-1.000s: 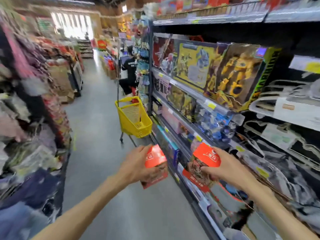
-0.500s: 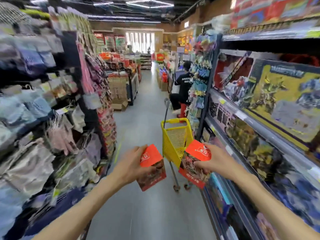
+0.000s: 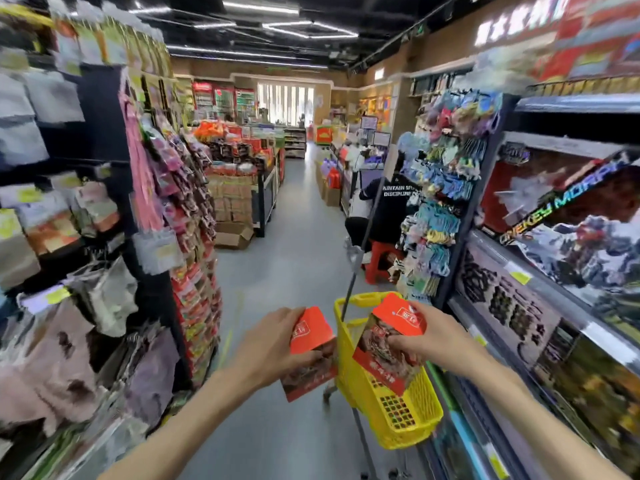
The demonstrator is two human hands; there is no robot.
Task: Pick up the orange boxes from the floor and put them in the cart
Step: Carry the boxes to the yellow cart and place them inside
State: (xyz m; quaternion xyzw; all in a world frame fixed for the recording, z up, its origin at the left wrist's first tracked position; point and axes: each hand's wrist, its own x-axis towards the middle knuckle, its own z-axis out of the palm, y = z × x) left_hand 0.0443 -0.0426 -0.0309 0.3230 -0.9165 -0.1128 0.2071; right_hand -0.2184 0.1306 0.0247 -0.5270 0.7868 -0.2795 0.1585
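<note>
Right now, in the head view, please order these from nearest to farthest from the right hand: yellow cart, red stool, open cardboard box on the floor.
From the right hand:
1. Yellow cart, directly below and in front of it.
2. Red stool, farther up the aisle, on the right side.
3. Cardboard box, farthest, on the floor at the left side.

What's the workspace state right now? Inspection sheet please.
Surface: grey aisle floor, bare ahead.
Job's things: two orange boxes, left box, right box; yellow cart just ahead, right box over its rim.
Clutter: open cardboard box on floor.
Grippers: left hand and right hand each hold one box.
Cables: nothing seen.
Surroundings: stocked shelves both sides; person seated on red stool.
</note>
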